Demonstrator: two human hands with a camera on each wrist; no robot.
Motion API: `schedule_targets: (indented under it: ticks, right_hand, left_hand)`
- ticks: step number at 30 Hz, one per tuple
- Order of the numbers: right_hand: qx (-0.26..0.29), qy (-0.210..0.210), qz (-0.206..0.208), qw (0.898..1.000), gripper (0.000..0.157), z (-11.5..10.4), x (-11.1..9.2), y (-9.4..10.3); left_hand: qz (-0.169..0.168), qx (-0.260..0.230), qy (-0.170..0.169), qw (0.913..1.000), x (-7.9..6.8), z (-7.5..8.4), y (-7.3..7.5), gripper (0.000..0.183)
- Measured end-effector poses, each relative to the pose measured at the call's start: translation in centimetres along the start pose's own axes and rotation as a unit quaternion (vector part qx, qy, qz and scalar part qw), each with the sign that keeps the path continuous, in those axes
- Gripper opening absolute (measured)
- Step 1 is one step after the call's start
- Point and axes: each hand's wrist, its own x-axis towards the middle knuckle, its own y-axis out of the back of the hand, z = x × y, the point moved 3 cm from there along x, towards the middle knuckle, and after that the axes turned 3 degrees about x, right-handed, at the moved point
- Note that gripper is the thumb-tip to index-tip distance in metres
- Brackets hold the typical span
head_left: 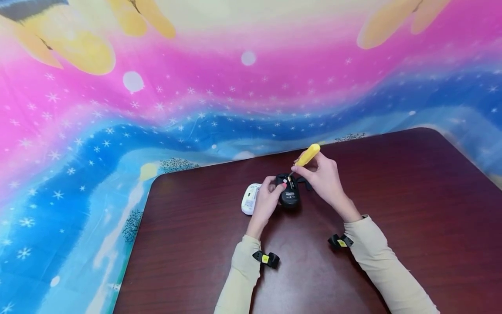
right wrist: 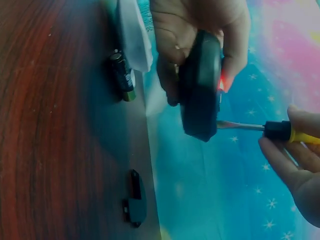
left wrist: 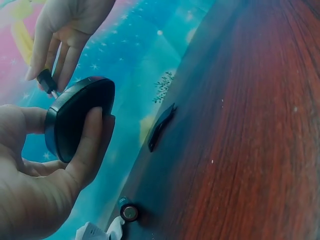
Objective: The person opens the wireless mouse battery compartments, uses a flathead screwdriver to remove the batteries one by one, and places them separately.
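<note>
In the head view my left hand (head_left: 266,199) grips a black computer mouse (head_left: 289,199), its labelled underside facing up, raised off the table. A red glow shows by the left thumb. My right hand (head_left: 328,181) holds a yellow-handled screwdriver (head_left: 309,155) between thumb and fingers. In the right wrist view, the screwdriver's metal shaft (right wrist: 245,126) meets the mouse's underside near one end. The exact spot under its tip is too small to tell. From the left wrist view, the mouse (left wrist: 82,115) sits between left thumb and fingers.
A white mouse (head_left: 248,201) lies underside up, left of my left hand. A black cover (right wrist: 135,205) rests on the dark wooden table (head_left: 188,244). Also on the table is a battery (right wrist: 122,75). Behind stands a colourful printed cloth (head_left: 204,83).
</note>
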Motion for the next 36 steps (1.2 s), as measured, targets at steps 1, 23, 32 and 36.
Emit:
schedule_targets:
  ticks: [1, 23, 32, 36]
  right_hand:
    - [-0.003, 0.006, -0.005, 1.0, 0.028, 0.0, 0.0, -0.1]
    - [0.213, -0.056, -0.024, 0.975, 0.022, 3.0, 0.2, -0.6]
    - [0.399, -0.198, 0.08, 0.892, 0.012, 4.6, 0.7, 1.5]
    - [0.356, -0.222, 0.065, 0.906, 0.02, 4.7, 0.9, 2.8]
  left_hand:
    - [-0.001, -0.008, 0.003, 1.0, 0.0, -0.1, 0.0, 0.034]
    - [-0.054, 0.031, -0.031, 0.9976, -0.2, 0.4, -0.1, 0.035]
    - [-0.076, 0.074, -0.061, 0.9925, -0.3, 0.9, -0.3, 0.042]
    - [-0.041, 0.045, -0.056, 0.9966, -0.2, 0.8, 0.2, 0.041]
